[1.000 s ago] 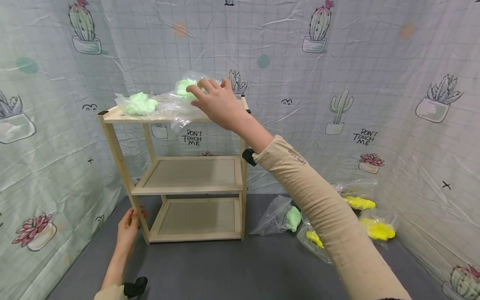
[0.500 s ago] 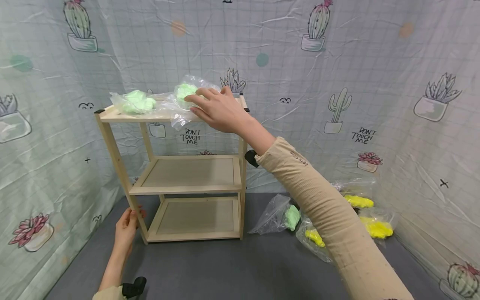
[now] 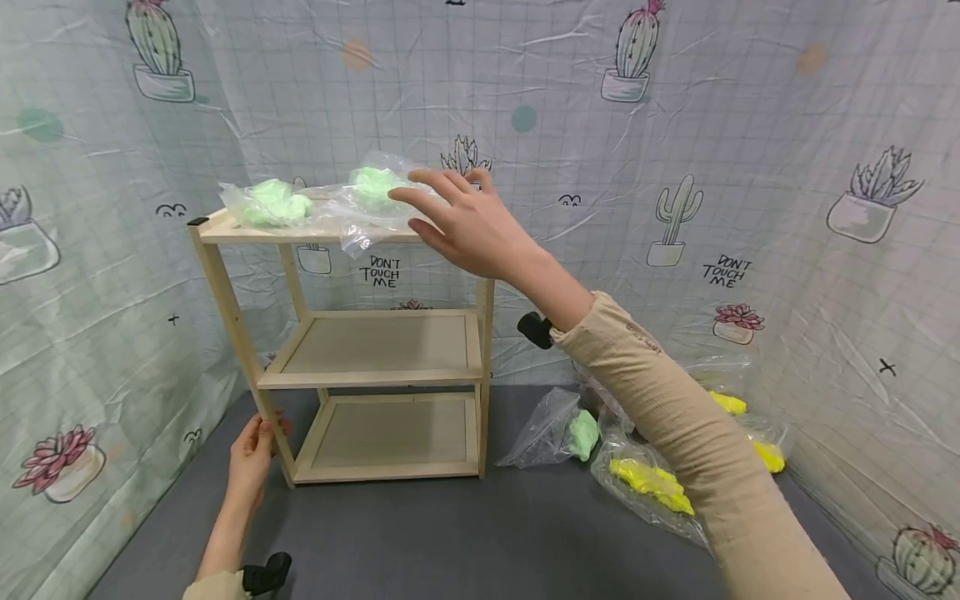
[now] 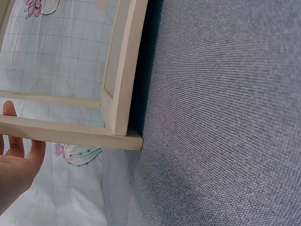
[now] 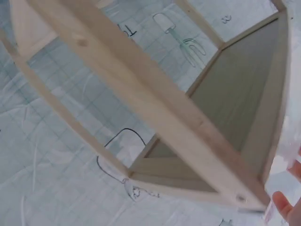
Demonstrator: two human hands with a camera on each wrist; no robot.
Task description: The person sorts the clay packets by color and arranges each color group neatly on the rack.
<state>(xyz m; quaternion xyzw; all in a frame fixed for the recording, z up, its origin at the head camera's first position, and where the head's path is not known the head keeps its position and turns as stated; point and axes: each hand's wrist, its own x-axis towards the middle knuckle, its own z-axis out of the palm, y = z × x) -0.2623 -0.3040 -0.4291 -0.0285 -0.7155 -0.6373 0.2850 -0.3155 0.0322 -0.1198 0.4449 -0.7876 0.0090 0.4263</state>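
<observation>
A three-tier wooden shelf rack (image 3: 375, 380) stands on the dark grey cloth. On its top tier lie two clear plastic bags with light green lumps, the left bag (image 3: 273, 204) and the right bag (image 3: 373, 185). My left hand (image 3: 251, 462) grips the rack's front left leg low down; in the left wrist view its fingers pass on both sides of that leg (image 4: 61, 132). Over the top tier's right end, my right hand (image 3: 476, 221) has its fingers spread and loosely bent, holding nothing, beside the right bag. Whether a fingertip touches the plastic is unclear.
Right of the rack, a bag with a green lump (image 3: 583, 435) lies on the cloth. Nearby are bags with yellow lumps (image 3: 651, 482), partly behind my right sleeve. A cactus-print curtain (image 3: 600, 150) surrounds the back and sides.
My right hand has let go of the right green bag and drawn back to the right. The bag stays on the top tier. My left hand has kept its grip on the leg.
</observation>
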